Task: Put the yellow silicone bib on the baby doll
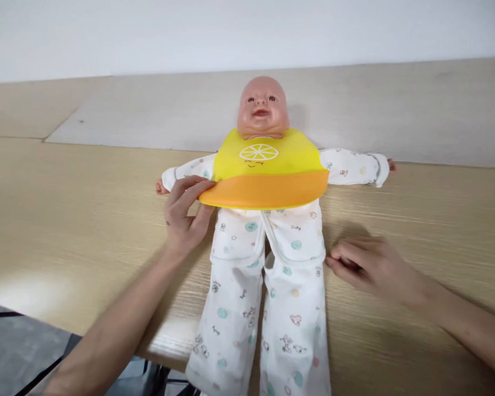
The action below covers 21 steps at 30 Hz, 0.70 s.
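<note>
The left hand pinches the edge of a glossy silicone bib with a curved orange pocket, worn by a vinyl baby doll lying on the wood-grain tabletop. At four o'clock, the right hand's fingertips press together just beside the doll's cotton trousers.

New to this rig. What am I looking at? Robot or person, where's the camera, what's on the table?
No machine here: these are a person's two bare hands, filmed by one camera worn on their head, looking forward and down. On the table lies a baby doll on its back, in white patterned clothes, with a yellow and orange bib on its chest. The left hand grips the bib's orange edge. The right hand is curled beside the doll's legs, holding nothing visible.
</note>
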Available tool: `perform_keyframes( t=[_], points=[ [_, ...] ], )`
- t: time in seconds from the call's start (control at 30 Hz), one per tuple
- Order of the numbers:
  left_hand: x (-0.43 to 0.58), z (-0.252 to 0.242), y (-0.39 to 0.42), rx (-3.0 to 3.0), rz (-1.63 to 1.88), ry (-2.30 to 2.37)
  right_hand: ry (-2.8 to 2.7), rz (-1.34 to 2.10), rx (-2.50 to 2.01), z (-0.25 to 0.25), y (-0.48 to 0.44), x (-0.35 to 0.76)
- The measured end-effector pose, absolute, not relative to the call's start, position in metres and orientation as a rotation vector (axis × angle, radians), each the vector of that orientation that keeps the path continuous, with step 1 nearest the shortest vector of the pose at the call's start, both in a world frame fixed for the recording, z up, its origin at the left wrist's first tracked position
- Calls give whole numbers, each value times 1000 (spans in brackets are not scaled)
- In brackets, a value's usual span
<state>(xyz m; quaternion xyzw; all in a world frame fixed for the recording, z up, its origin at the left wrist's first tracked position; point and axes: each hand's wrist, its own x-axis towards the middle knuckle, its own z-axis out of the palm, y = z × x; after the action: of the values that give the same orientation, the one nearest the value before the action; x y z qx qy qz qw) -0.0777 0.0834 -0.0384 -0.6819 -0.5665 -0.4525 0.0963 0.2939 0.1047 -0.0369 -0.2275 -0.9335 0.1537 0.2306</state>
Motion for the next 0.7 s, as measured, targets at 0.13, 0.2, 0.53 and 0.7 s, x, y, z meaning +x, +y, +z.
perform_keyframes(
  t=[0.13, 0.2, 0.53, 0.7],
  points=[
    [-77, -37, 83, -2024, -1348, -1681, -2578, 407, -625, -36, 105, 294],
    [-76, -37, 83, -2025, -1345, -1691, -2576, 401, -630, -36, 105, 294],
    [-77, -37, 82, -2006, -1301, -1779, -2590, 385, -618, -36, 106, 294],
    [-77, -38, 82, -2003, -1299, -1779, -2573, 402, -515, -28, 107, 293]
  ],
)
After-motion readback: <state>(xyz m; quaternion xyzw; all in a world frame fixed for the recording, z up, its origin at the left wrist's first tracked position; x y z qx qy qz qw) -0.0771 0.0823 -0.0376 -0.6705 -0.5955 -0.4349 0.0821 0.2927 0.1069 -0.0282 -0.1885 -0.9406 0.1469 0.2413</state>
